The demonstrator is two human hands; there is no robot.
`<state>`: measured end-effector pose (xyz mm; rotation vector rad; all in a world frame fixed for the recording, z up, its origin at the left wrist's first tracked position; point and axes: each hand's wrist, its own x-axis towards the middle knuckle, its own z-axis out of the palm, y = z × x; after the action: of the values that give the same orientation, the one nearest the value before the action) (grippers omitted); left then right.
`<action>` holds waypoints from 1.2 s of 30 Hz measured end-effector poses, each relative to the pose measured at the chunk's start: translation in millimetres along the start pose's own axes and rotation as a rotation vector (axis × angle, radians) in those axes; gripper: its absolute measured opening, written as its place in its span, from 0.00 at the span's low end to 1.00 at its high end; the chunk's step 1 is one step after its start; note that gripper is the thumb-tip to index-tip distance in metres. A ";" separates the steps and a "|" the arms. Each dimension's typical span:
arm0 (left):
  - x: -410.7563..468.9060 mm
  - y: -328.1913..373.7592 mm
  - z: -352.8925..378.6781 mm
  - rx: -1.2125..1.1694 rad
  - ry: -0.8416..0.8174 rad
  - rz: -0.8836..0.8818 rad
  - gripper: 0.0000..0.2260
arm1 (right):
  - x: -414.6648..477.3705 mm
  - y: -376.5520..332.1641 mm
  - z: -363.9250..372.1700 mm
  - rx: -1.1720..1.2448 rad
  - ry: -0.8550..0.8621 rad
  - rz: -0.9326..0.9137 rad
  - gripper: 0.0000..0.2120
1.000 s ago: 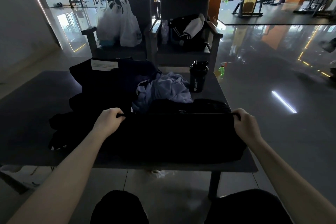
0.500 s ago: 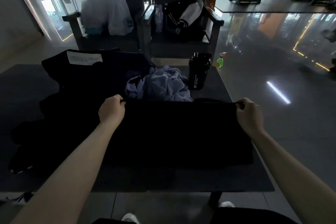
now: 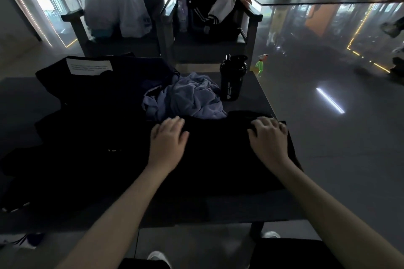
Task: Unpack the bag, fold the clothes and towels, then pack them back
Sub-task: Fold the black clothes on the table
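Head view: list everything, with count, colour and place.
table: one, dark grey, centre
black garment: one, spread on table's near side
purple cloth: one, crumpled behind it
dark clothing: one heap, white label, table's left
shaker bottle: one, black, upright, table's far right
armchairs: two, grey, behind table
plastic bags: at least two, white, left armchair
jacket: one, black and white, right armchair
spray bottle: one, green, floor beyond table
left hand: one, resting on black garment
right hand: one, on its right corner

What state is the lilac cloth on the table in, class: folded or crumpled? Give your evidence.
Crumpled. The lilac cloth lies in a bunched heap of irregular creases, with no flat layers or straight edges.
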<state>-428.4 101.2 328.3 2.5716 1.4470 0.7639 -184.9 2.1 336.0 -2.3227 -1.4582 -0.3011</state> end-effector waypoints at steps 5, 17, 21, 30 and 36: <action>-27.5 10.5 29.4 0.089 -0.369 -0.044 0.25 | -28.6 -6.7 18.1 -0.036 -0.363 0.022 0.24; -53.1 -5.0 35.7 0.180 -0.420 -0.110 0.27 | -49.7 -8.2 21.2 -0.096 -0.317 -0.044 0.30; -74.0 -4.1 37.6 0.135 -0.500 -0.116 0.28 | -85.6 -21.1 29.7 -0.105 -0.384 -0.212 0.29; -113.9 2.8 24.9 0.215 -0.443 -0.140 0.28 | -106.8 -17.6 26.1 -0.137 -0.453 -0.273 0.28; -140.7 2.2 7.7 0.219 -0.488 -0.151 0.27 | -141.7 -23.3 16.1 -0.094 -0.491 -0.274 0.28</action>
<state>-482.9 -14.6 269.1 2.5042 1.5925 -0.0514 -268.4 -97.7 273.1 -2.3748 -2.0386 0.1487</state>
